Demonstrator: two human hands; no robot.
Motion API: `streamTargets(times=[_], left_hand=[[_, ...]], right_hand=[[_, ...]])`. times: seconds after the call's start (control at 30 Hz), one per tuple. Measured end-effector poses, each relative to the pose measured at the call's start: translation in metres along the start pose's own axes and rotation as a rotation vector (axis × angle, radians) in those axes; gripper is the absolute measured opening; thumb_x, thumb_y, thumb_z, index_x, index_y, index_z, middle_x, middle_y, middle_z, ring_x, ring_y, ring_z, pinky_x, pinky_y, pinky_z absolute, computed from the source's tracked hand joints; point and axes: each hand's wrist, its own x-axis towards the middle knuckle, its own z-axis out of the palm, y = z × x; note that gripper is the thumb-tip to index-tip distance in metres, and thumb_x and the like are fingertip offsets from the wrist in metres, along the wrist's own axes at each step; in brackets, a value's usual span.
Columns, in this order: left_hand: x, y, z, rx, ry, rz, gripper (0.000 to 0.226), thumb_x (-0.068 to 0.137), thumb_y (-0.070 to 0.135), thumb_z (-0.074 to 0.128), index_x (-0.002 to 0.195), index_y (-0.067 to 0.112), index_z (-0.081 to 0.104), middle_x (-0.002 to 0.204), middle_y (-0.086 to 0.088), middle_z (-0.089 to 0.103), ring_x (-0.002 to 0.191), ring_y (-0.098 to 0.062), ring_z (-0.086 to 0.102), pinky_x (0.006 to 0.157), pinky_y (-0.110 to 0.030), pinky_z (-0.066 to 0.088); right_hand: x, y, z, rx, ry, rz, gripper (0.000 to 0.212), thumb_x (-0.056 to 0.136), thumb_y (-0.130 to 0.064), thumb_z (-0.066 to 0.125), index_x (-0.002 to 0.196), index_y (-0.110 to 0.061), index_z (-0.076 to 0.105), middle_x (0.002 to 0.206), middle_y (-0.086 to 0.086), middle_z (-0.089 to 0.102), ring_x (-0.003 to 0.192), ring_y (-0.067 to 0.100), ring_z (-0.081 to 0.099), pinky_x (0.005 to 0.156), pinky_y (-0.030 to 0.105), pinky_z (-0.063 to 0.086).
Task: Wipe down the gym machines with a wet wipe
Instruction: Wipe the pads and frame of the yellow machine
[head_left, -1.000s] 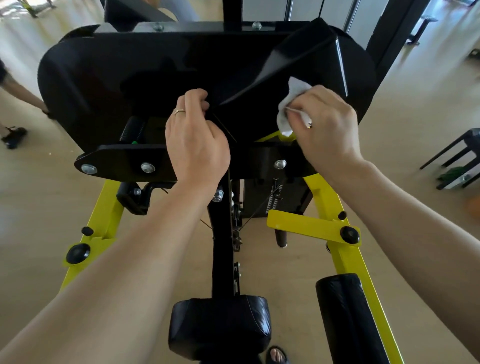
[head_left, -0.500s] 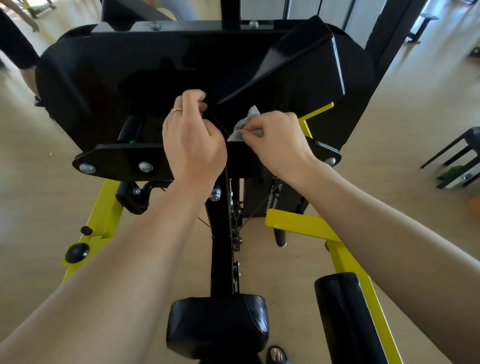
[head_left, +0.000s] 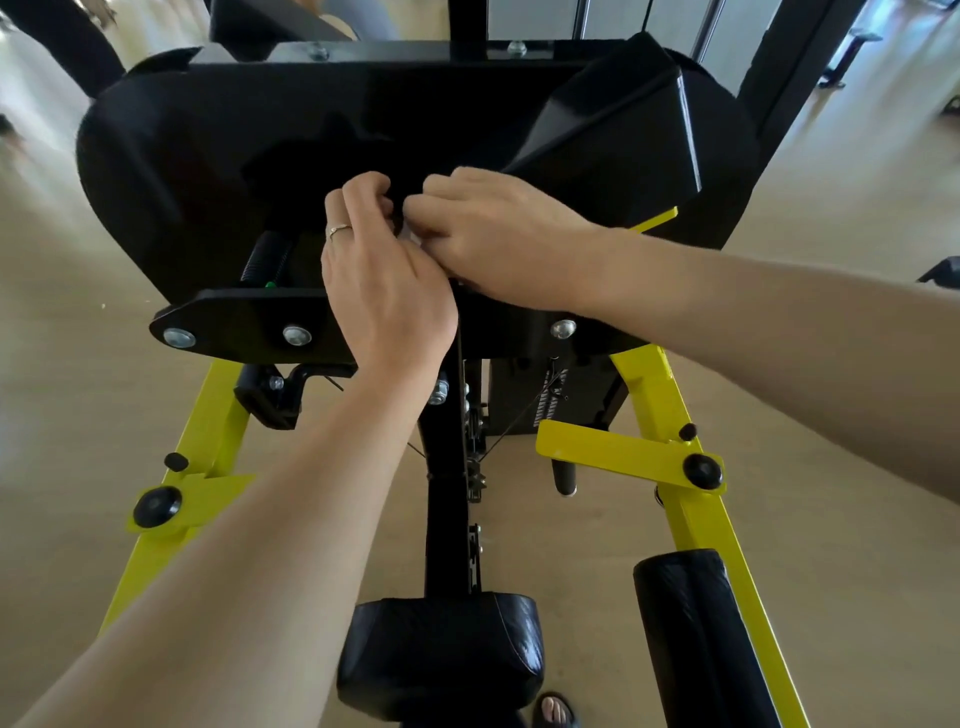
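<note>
The gym machine has a large black pad (head_left: 208, 171) on a yellow frame (head_left: 670, 405). My left hand (head_left: 384, 291), with a ring on one finger, sits at the pad's middle, its fingers curled over the central fold. My right hand (head_left: 498, 244) has come up against it, fingers curled. Only a small white sliver of the wet wipe (head_left: 415, 238) shows between the two hands; the rest is hidden under my right fingers. Which fingers pinch the wipe is not plain.
A black seat cushion (head_left: 441, 654) lies below the hands and a black roller pad (head_left: 696, 639) at the lower right. A sandalled foot (head_left: 556, 712) shows at the bottom edge. Another person's dark-clad leg (head_left: 67, 41) is at the top left. Pale wooden floor surrounds the machine.
My right hand slid left across the pad with the wipe, from the right side to meet my left hand at the middle. The wipe is now almost hidden. My left hand stayed put.
</note>
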Motion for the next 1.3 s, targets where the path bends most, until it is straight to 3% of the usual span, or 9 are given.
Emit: streamTargets(times=[0.2, 0.37, 0.47, 0.57, 0.67, 0.9, 1.03, 1.17, 1.3], left_hand=[[0.001, -0.002, 0.000, -0.010, -0.010, -0.003, 0.051, 0.077, -0.002, 0.031, 0.120, 0.009, 0.056, 0.111, 0.002, 0.054, 0.096, -0.016, 0.054, 0.090, -0.046, 0.049], [0.001, 0.000, 0.000, -0.018, -0.002, -0.002, 0.051, 0.074, -0.002, 0.029, 0.115, 0.008, 0.058, 0.108, -0.002, 0.056, 0.093, -0.020, 0.056, 0.089, -0.047, 0.050], [0.002, -0.001, 0.000, -0.019, -0.004, -0.013, 0.052, 0.073, -0.003, 0.031, 0.116, 0.008, 0.057, 0.109, -0.003, 0.056, 0.095, -0.022, 0.056, 0.089, -0.047, 0.050], [0.002, -0.001, 0.000, -0.019, 0.008, -0.038, 0.050, 0.074, -0.003, 0.031, 0.116, 0.007, 0.057, 0.110, -0.003, 0.056, 0.096, -0.022, 0.056, 0.089, -0.047, 0.049], [0.002, -0.001, 0.000, -0.010, 0.007, -0.010, 0.048, 0.076, -0.003, 0.032, 0.115, 0.006, 0.057, 0.110, -0.004, 0.057, 0.097, -0.023, 0.057, 0.088, -0.047, 0.049], [0.002, 0.000, 0.000, 0.008, -0.004, -0.005, 0.047, 0.079, -0.001, 0.031, 0.116, 0.007, 0.057, 0.110, -0.003, 0.056, 0.095, -0.023, 0.056, 0.087, -0.048, 0.050], [0.003, 0.002, -0.002, 0.058, -0.017, -0.028, 0.047, 0.080, 0.005, 0.031, 0.119, 0.007, 0.057, 0.113, -0.004, 0.057, 0.098, -0.024, 0.056, 0.089, -0.046, 0.048], [0.000, 0.006, -0.008, 0.179, -0.054, -0.063, 0.040, 0.093, 0.008, 0.033, 0.128, 0.006, 0.052, 0.122, -0.009, 0.056, 0.105, -0.025, 0.055, 0.092, -0.039, 0.046], [-0.015, 0.004, -0.033, 0.133, -0.106, -0.150, 0.031, 0.103, 0.021, 0.033, 0.129, 0.013, 0.049, 0.120, 0.001, 0.052, 0.108, -0.018, 0.050, 0.087, -0.029, 0.042]], right_hand=[[0.002, 0.014, -0.004, -0.283, -0.348, -0.227, 0.060, 0.100, -0.003, 0.011, 0.090, -0.012, 0.069, 0.091, 0.000, 0.065, 0.106, 0.025, 0.057, 0.105, 0.037, 0.045], [0.018, 0.025, -0.011, -0.271, -0.473, -0.294, 0.042, 0.099, -0.015, 0.031, 0.098, -0.006, 0.072, 0.096, 0.009, 0.070, 0.132, 0.034, 0.048, 0.127, 0.049, -0.001], [0.043, 0.019, -0.020, -0.354, -0.757, -0.347, 0.021, 0.097, -0.022, 0.054, 0.102, -0.012, 0.071, 0.096, 0.003, 0.060, 0.126, 0.026, 0.051, 0.126, 0.048, 0.011], [0.054, 0.018, -0.024, -0.378, -0.822, -0.366, 0.018, 0.093, -0.032, 0.063, 0.097, -0.015, 0.069, 0.081, -0.005, 0.041, 0.123, 0.022, 0.052, 0.124, 0.045, 0.017], [0.043, 0.025, -0.020, -0.246, -0.684, -0.341, 0.018, 0.095, -0.026, 0.058, 0.088, -0.013, 0.069, 0.072, -0.003, 0.043, 0.117, 0.026, 0.054, 0.123, 0.046, 0.018], [0.017, 0.031, -0.012, -0.165, -0.313, -0.323, 0.058, 0.098, -0.019, 0.014, 0.102, -0.002, 0.070, 0.102, 0.016, 0.069, 0.117, 0.038, 0.056, 0.126, 0.048, 0.010], [0.000, 0.037, -0.032, -0.150, -0.199, -0.287, 0.044, 0.107, -0.005, 0.017, 0.113, 0.001, 0.060, 0.110, 0.021, 0.063, 0.111, 0.043, 0.053, 0.110, 0.052, 0.039], [-0.019, 0.035, -0.042, -0.045, -0.027, 0.068, 0.034, 0.103, 0.002, 0.027, 0.118, 0.002, 0.058, 0.105, 0.023, 0.061, 0.098, 0.042, 0.054, 0.089, 0.049, 0.046], [-0.027, -0.018, -0.052, 0.506, 0.343, 0.680, 0.021, 0.097, -0.013, 0.053, 0.110, -0.008, 0.069, 0.104, 0.003, 0.069, 0.102, 0.018, 0.061, 0.087, 0.030, 0.049]])
